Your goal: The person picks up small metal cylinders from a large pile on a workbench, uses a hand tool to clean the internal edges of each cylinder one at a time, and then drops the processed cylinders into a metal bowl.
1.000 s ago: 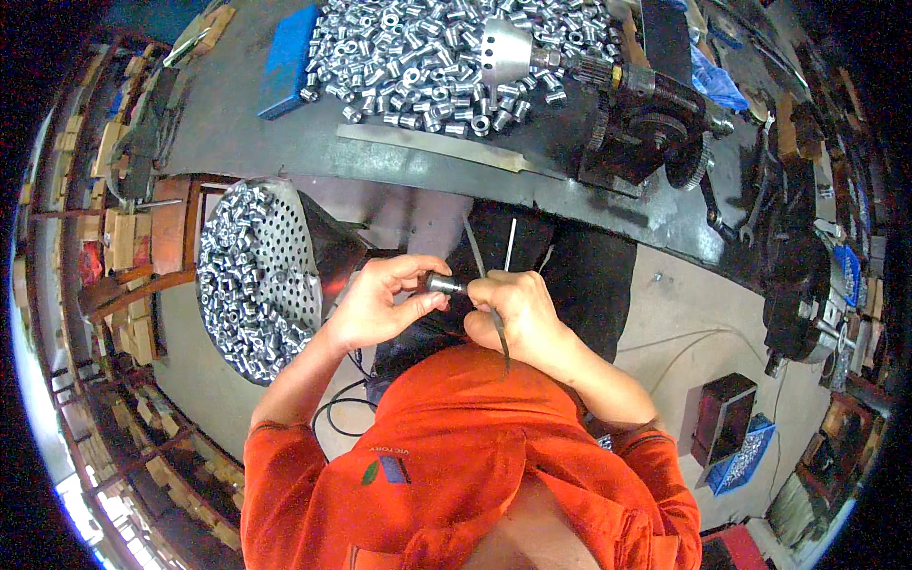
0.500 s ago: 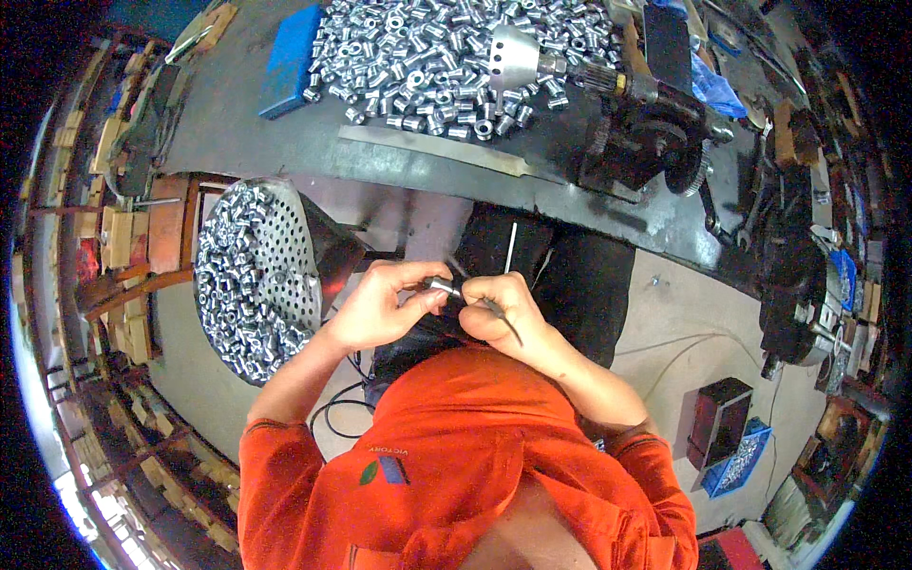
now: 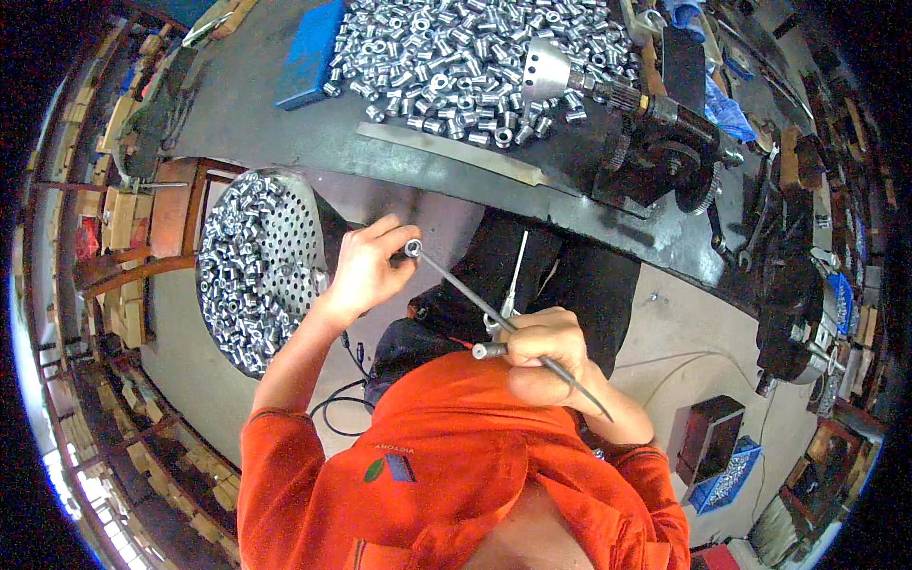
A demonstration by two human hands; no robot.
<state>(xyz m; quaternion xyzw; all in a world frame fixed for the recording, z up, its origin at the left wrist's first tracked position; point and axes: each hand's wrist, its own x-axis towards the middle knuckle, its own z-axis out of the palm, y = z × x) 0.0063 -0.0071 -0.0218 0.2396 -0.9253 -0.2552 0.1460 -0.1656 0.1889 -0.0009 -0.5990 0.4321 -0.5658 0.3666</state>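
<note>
- 2 hands work on 1 thin dark rod [image 3: 465,293]: the left hand [image 3: 366,271] has its fingers [image 3: 385,231] pinched together on a small metal sleeve [image 3: 413,249] seated at the rod's upper tip, thumb below and forefinger above.
- The right hand [image 3: 541,356] is closed in a fist round the rod's lower part; its tail sticks out past the fist toward the person's right. A 2nd small sleeve [image 3: 486,351] shows at that fist, on the side away from the rod's tail; whether the fingers clamp it I cannot tell.
- Judged from its look, the sleeve is hard, smooth steel: light, stiff, not fragile, but slick and apt to roll, so a grip across its round wall suits it best.
- The rod looks stiff and slender; held low near the fist it would steady well, while its tip could wander.
- Left of the rod stands a perforated round basket [image 3: 285,204] heaped with like sleeves.
- Beyond the rod, a dark bench [image 3: 285,133] carries a spread pile of sleeves [image 3: 456,57], a blue box [image 3: 309,52], and a geared machine [image 3: 665,142] further right.
</note>
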